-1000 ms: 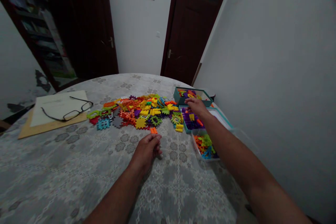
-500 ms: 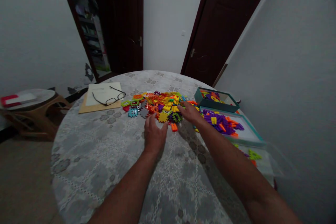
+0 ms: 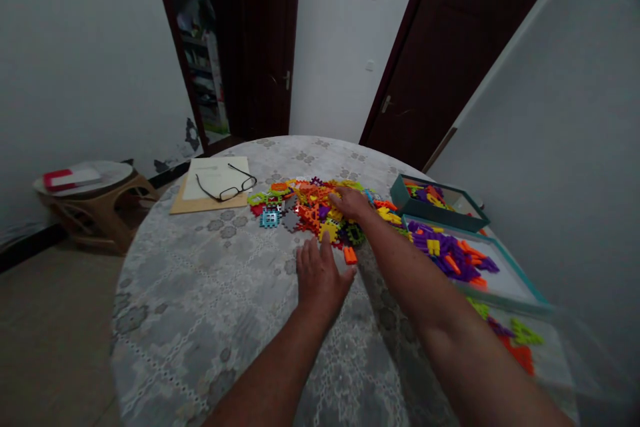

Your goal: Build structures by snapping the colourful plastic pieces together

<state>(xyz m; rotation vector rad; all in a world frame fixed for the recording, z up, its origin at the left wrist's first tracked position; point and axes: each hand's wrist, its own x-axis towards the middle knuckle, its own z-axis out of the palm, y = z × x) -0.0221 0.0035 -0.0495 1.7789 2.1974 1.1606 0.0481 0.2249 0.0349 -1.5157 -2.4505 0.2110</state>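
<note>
A heap of colourful plastic interlocking building pieces (image 3: 313, 203) lies on the round table. My right hand (image 3: 351, 203) reaches over the heap's right part, its fingers drawn together at the pieces; whether one is between the fingertips is hidden. My left hand (image 3: 323, 277) rests at the near edge of the heap, open, fingers spread and holding nothing. Close to its thumb is a loose orange piece (image 3: 350, 255). Just beyond its fingertips lies a yellow square piece (image 3: 329, 233). A blue square piece (image 3: 270, 217) and a grey one (image 3: 291, 221) sit at the heap's left.
To the right stand a dark green box (image 3: 440, 213) of mixed pieces and a teal-rimmed tray (image 3: 520, 280) with purple and orange pieces. Green triangular pieces (image 3: 525, 333) lie nearer me. Glasses (image 3: 230, 193) rest on papers (image 3: 200, 180) at left. A stool (image 3: 95, 207) stands beside the table.
My left hand has drawn back slightly from the heap, its fingers spread. My right hand has moved further over the heap, its fingers closer together. The view has shifted left.
</note>
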